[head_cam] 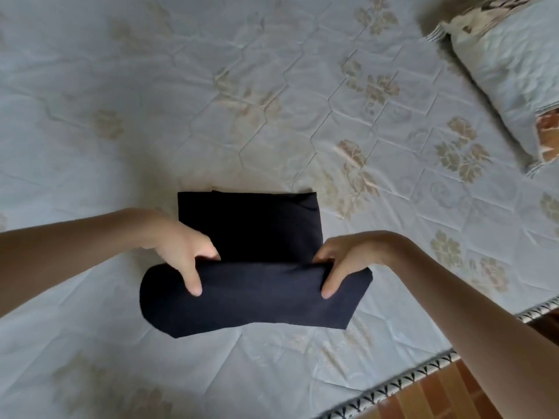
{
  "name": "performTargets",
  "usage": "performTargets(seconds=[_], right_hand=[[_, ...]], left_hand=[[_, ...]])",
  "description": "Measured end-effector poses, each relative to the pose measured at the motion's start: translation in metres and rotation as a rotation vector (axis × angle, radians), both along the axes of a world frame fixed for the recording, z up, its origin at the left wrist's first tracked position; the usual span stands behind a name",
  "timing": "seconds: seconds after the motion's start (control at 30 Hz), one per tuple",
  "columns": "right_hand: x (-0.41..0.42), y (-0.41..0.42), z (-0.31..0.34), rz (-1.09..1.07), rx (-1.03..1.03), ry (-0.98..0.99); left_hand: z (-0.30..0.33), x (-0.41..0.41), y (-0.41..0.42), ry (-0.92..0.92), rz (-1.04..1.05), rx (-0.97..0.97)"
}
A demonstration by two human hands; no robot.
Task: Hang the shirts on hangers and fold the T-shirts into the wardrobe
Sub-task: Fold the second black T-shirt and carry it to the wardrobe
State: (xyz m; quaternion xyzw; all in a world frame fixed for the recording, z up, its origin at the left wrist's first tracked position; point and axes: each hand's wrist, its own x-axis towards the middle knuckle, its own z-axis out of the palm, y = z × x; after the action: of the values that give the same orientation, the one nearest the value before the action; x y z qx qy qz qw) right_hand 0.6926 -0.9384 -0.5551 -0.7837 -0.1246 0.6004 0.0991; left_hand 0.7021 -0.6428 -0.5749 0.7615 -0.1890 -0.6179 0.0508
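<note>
I see a pale floral quilted bed [272, 101], pillow [508, 71] at two o'clock, tiled floor [438, 394] at five. At centre, left hand [178, 246] and right hand [341, 264] each pinch the black T-shirt [251, 291].

Two bare forearms (no sleeves), ringless hands

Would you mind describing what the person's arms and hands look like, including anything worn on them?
Both forearms are bare right up to the picture's edges, with no sleeves or cuffs showing. The left hand and right hand wear no gloves, and no rings, watch or bracelets are visible on the fingers or wrists.
</note>
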Motion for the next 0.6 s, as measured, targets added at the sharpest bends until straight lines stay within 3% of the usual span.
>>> performTargets(seconds=[0.23, 0.47, 0.6], right_hand=[[0.064, -0.005, -0.043, -0.175, 0.054, -0.295], [0.108, 0.001, -0.107, -0.207, -0.001, -0.325], [0.115, 0.001, -0.127, -0.233, -0.04, -0.308]], left_hand=[[-0.048, 0.058, 0.028, -0.184, 0.182, -0.091], [-0.103, 0.082, 0.039, -0.325, 0.378, -0.109], [-0.115, 0.091, 0.034, -0.301, 0.407, -0.122]])
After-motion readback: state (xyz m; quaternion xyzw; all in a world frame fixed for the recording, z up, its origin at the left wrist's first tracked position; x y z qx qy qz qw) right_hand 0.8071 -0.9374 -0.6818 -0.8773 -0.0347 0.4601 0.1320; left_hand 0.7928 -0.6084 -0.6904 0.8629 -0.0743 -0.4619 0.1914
